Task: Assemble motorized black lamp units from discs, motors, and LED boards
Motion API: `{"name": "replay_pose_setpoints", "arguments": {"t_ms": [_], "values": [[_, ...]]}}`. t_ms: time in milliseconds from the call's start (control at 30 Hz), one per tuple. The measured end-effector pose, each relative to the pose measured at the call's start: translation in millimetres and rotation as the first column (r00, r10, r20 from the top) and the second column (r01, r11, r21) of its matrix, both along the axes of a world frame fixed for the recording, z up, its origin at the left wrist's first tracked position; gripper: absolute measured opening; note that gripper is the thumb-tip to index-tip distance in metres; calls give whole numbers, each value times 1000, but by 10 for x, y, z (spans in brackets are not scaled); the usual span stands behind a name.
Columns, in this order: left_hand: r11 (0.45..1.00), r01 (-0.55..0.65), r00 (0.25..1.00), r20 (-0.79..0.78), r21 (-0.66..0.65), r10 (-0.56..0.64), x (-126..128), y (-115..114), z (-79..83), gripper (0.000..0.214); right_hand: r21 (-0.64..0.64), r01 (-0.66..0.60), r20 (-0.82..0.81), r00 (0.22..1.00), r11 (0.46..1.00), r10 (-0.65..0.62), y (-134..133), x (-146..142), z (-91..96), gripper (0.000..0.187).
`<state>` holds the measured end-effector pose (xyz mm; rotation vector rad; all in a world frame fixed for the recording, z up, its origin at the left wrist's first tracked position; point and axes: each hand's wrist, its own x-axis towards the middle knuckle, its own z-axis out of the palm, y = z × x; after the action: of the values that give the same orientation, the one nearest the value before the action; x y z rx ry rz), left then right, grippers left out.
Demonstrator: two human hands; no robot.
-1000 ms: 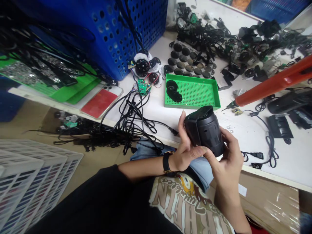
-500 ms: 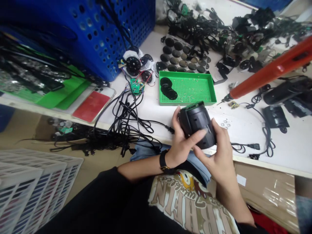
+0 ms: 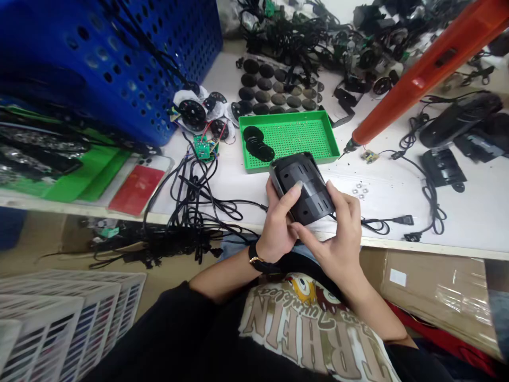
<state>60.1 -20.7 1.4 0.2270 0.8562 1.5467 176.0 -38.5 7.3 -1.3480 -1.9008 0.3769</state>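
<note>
A black plastic housing [image 3: 308, 193] with slots and small holes is held tilted above the front edge of the white table. My left hand [image 3: 278, 223] grips its left side, the thumb lying across the curved face. On the other side my right hand [image 3: 340, 233] has its fingers along the right edge and its thumb near the lower edge. Just behind the housing stands a green perforated tray [image 3: 330, 139] with several black discs [image 3: 257, 143] at its left end. An orange electric screwdriver [image 3: 413, 79] hangs to the right, its bit pointing down toward the table.
Black cables [image 3: 199, 196] spill over the table edge at left, near a green circuit board [image 3: 202, 148] and a red-backed phone [image 3: 137, 185]. A blue crate [image 3: 175, 63] stands at back left. Small metal nuts [image 3: 360, 190] and a power plug [image 3: 403, 219] lie to the right.
The housing has been turned in my hands, so its slotted face now shows more. Both hands still hold it. The camera view has shifted slightly.
</note>
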Motion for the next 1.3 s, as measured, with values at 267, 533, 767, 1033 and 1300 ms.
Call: {"name": "replay_pose_setpoints", "arguments": {"t_ms": [267,533,767,1033,1300], "values": [[1000,0,1000,22,28,-1,-36,14,40,62,28,-4,-109,994,1000,7,6,-63,-42,80],[1000,-8,998,-59,21,9,-77,-19,69,74,-29,-85,-129,988,996,81,-25,-107,-40,82],[1000,22,995,-96,-12,-23,-138,-3,32,64,3,-58,-168,984,998,58,-13,-177,-36,85],[997,45,994,-95,-66,-51,-103,41,63,81,35,-14,-206,978,999,21,35,-116,13,80],[996,-14,1000,20,92,13,-36,37,128,68,71,33,-236,972,997,-15,17,-39,-12,83]]}}
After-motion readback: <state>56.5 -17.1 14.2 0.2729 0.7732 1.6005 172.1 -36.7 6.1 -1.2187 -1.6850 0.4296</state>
